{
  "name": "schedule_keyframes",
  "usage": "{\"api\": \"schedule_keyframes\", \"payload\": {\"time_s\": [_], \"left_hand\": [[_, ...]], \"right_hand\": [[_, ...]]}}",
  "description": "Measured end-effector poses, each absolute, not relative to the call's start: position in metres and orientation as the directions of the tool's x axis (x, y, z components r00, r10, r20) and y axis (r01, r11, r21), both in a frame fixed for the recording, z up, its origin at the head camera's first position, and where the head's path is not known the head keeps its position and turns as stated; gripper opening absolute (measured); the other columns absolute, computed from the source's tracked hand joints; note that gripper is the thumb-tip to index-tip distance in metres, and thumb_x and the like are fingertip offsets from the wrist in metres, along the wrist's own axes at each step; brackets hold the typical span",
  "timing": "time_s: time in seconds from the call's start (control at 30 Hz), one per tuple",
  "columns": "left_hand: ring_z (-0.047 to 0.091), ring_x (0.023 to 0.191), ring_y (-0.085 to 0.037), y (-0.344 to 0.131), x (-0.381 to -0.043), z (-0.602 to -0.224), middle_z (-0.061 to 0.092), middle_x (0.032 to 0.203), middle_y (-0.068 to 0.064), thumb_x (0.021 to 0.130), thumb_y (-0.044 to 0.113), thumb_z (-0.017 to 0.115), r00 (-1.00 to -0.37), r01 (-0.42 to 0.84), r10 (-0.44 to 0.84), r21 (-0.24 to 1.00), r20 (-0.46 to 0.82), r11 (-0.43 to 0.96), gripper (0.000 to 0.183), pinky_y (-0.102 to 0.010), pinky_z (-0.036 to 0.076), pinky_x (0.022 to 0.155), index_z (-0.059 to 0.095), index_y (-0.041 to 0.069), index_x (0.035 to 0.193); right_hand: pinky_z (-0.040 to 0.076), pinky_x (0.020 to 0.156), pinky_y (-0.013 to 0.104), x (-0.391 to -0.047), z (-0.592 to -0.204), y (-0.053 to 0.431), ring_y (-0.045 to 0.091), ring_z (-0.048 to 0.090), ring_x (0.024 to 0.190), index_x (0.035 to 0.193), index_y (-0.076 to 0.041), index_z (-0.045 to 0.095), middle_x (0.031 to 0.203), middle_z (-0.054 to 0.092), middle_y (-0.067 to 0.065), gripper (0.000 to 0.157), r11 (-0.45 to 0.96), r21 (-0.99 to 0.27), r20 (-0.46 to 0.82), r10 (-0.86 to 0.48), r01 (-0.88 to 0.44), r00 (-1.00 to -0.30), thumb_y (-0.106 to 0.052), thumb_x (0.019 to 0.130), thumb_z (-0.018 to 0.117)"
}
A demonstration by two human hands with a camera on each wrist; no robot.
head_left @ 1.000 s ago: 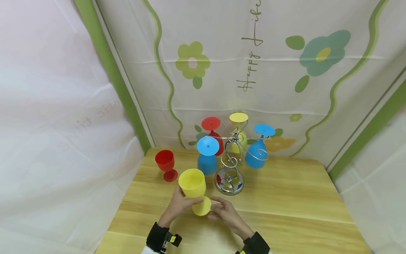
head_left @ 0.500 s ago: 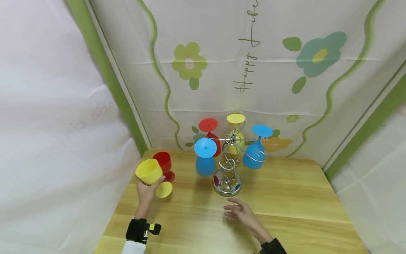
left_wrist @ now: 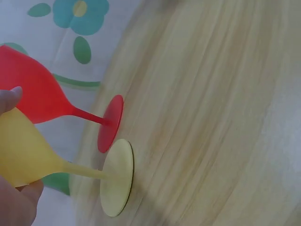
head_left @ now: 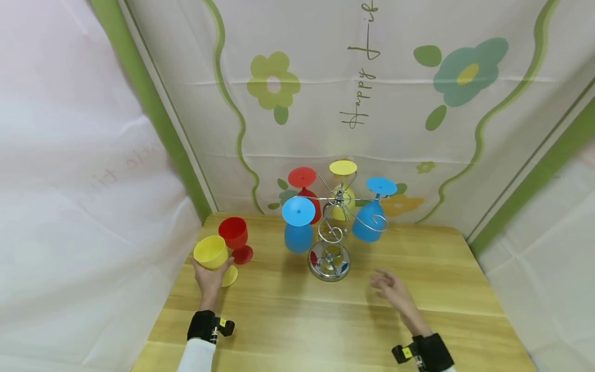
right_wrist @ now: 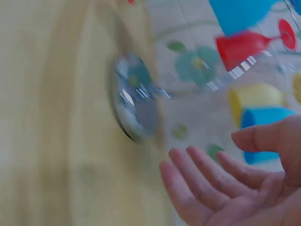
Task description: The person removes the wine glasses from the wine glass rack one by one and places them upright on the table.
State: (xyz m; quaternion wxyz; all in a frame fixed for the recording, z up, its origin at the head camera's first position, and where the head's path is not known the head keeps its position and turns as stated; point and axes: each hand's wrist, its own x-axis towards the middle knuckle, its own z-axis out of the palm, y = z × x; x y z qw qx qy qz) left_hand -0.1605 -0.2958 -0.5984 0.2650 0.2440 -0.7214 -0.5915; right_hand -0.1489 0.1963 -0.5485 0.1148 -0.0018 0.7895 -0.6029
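My left hand holds a yellow goblet around its bowl, at the left of the table. The goblet is upright, its foot at the tabletop in the left wrist view; whether it bears weight I cannot tell. Just behind and to its right stands a red goblet, mouth up. My right hand is over the table, right of the metal rack's round base, holding nothing. In the right wrist view its fingers are loosely extended, palm showing.
A chrome wire goblet rack stands mid-table. Upside down on its arms hang two blue goblets, a front-left one and a right one, plus a red goblet and a yellow goblet. Printed curtain borders the wooden table.
My left hand has carried the yellow goblet leftward, from in front of the rack to beside the red goblet, and lowered it. My right hand has moved away to the right.
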Motion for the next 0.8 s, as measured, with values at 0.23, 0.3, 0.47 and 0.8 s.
{"api": "schedule_keyframes", "payload": {"time_s": [0.23,0.3,0.47,0.8], "left_hand": [[0.038,0.120,-0.027,-0.296,-0.161,-0.601,0.043,0.134,-0.014,0.064,0.016,0.089,-0.750,-0.028,-0.647,0.970,0.139,0.241,0.100,-0.055,0.027,0.106,0.024,0.016,0.140],[0.038,0.119,-0.027,-0.297,-0.161,-0.601,0.043,0.133,-0.014,0.064,0.016,0.089,-0.750,-0.028,-0.645,0.968,0.145,0.249,0.101,-0.054,0.028,0.106,0.023,0.016,0.142],[0.039,0.119,-0.027,-0.298,-0.160,-0.601,0.044,0.133,-0.015,0.064,0.019,0.089,-0.748,-0.041,-0.648,0.964,0.144,0.262,0.102,-0.054,0.029,0.105,0.023,0.016,0.141],[0.038,0.120,-0.027,-0.299,-0.158,-0.601,0.043,0.135,-0.015,0.065,0.020,0.089,-0.762,-0.033,-0.630,0.964,0.146,0.264,0.103,-0.054,0.028,0.106,0.022,0.017,0.142]], "right_hand": [[0.047,0.088,0.055,-0.173,-0.497,0.246,0.038,0.048,0.110,0.134,0.006,0.040,0.126,0.049,0.030,0.041,0.571,-0.820,0.069,0.024,-0.044,-0.997,-0.019,0.102,0.043],[0.044,0.089,0.060,-0.180,-0.483,0.256,0.041,0.045,0.113,0.135,0.005,0.040,0.128,0.047,0.031,0.042,0.606,-0.792,0.138,0.056,-0.076,-0.989,-0.019,0.101,0.044],[0.041,0.088,0.065,-0.195,-0.444,0.269,0.048,0.038,0.117,0.139,0.004,0.035,0.135,0.037,0.034,0.046,0.631,-0.753,0.298,0.076,-0.185,-0.952,-0.018,0.100,0.046],[0.038,0.094,0.062,-0.214,-0.356,0.203,0.027,0.037,0.124,0.135,-0.001,0.046,0.135,0.046,0.020,0.046,0.570,-0.485,0.709,-0.188,-0.663,-0.680,-0.002,0.091,0.059]]}}
